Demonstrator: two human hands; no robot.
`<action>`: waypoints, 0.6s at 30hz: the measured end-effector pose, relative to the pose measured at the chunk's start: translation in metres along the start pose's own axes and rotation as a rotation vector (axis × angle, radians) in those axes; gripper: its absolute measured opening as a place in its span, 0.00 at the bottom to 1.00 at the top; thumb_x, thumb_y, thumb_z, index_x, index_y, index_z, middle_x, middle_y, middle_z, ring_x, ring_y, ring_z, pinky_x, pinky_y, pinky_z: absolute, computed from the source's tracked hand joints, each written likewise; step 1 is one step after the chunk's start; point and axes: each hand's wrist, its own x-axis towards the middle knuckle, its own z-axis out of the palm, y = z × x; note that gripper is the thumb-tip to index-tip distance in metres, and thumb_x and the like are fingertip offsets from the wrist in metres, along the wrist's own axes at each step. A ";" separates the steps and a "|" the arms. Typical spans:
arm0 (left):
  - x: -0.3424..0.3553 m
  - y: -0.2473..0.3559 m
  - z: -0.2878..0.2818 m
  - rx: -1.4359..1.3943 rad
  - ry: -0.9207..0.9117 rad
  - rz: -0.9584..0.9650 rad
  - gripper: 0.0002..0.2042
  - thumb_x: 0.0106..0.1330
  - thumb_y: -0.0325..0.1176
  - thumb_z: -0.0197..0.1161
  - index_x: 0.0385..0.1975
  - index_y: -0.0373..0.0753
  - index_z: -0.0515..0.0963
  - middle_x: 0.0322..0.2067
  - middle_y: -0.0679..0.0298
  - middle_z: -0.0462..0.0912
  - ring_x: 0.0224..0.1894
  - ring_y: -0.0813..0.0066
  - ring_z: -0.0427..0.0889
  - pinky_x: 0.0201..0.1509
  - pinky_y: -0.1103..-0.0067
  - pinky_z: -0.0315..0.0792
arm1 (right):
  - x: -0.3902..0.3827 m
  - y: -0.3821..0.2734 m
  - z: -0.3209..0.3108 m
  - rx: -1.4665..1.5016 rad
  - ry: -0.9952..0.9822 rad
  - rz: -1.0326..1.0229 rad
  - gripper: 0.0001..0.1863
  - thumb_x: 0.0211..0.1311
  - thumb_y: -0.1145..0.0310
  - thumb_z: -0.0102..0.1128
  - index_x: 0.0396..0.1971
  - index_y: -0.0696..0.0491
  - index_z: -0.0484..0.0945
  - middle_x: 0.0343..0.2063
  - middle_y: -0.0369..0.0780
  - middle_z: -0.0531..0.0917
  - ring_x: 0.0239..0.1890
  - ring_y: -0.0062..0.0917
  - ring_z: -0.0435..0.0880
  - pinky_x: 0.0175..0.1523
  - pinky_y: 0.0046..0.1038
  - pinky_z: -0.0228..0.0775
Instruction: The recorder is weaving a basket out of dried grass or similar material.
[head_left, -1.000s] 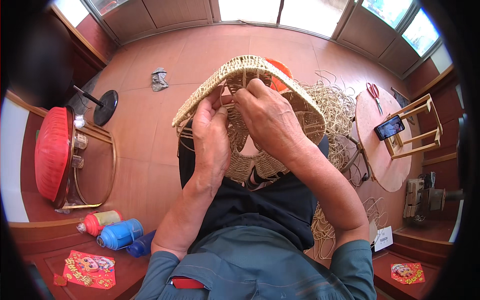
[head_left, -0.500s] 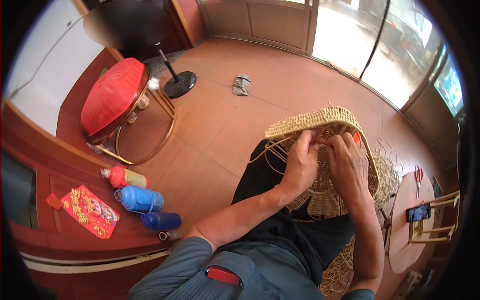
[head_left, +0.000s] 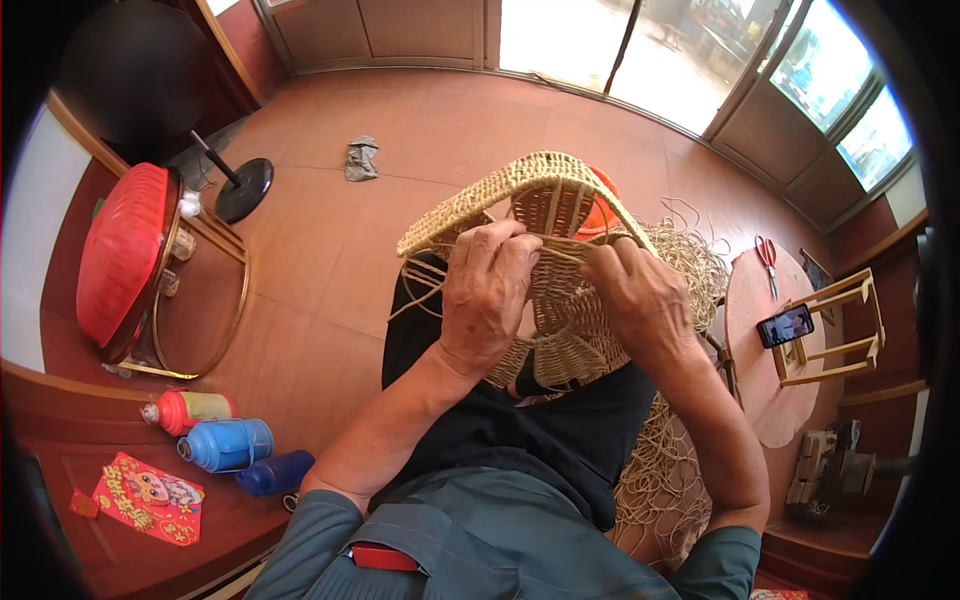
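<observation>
A woven basket of tan cord (head_left: 548, 172) rests tilted over my lap, its thick braided rim arching on the far side. Both my hands work at its near part. My left hand (head_left: 485, 295) is closed, fingertips pinching a strand of tan cord (head_left: 562, 246). That strand runs across to my right hand (head_left: 642, 305), also closed on it with bent fingers. Loose cord ends stick out of the basket beside my left hand. The fingertips of my right hand are partly hidden behind its knuckles. Something orange (head_left: 602, 215) shows behind the basket's rim.
Loose tan cord (head_left: 690, 255) lies heaped at the right. Beyond it, a round board (head_left: 745, 335) carries red-handled scissors (head_left: 767, 262) and a phone (head_left: 787, 326) leaning on a small wooden frame (head_left: 840, 365). Several flasks (head_left: 228, 444) and a red dome cover (head_left: 125, 255) are at left.
My view has swung right, so the room shifts left. My hands, close together before, are now farther apart with the cord stretched between them; the left hand has turned knuckles up.
</observation>
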 end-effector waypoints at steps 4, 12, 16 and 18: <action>0.008 -0.005 0.008 0.002 -0.017 0.052 0.12 0.65 0.20 0.76 0.46 0.41 0.86 0.42 0.64 0.86 0.46 0.61 0.83 0.54 0.69 0.79 | -0.017 0.031 -0.017 -0.131 0.018 0.050 0.09 0.79 0.63 0.64 0.40 0.48 0.74 0.32 0.36 0.77 0.34 0.29 0.84 0.39 0.37 0.77; 0.021 -0.006 0.014 -0.038 -0.055 0.079 0.12 0.62 0.19 0.76 0.43 0.42 0.87 0.36 0.65 0.84 0.41 0.62 0.81 0.50 0.68 0.78 | -0.005 0.069 -0.044 -0.298 0.334 0.100 0.06 0.79 0.61 0.66 0.44 0.45 0.79 0.30 0.34 0.80 0.28 0.29 0.83 0.33 0.35 0.75; 0.028 -0.005 0.019 -0.035 -0.074 0.076 0.10 0.64 0.22 0.76 0.42 0.41 0.86 0.33 0.64 0.82 0.39 0.61 0.81 0.48 0.67 0.77 | 0.016 0.077 -0.053 -0.270 0.553 0.123 0.08 0.74 0.65 0.75 0.44 0.48 0.83 0.34 0.36 0.87 0.30 0.25 0.87 0.35 0.32 0.78; 0.031 -0.004 0.024 -0.058 -0.063 0.083 0.09 0.65 0.22 0.76 0.41 0.41 0.85 0.32 0.63 0.82 0.39 0.61 0.80 0.47 0.66 0.77 | 0.022 0.069 -0.050 -0.153 0.570 0.209 0.09 0.74 0.66 0.75 0.45 0.49 0.83 0.35 0.36 0.88 0.29 0.25 0.87 0.34 0.31 0.78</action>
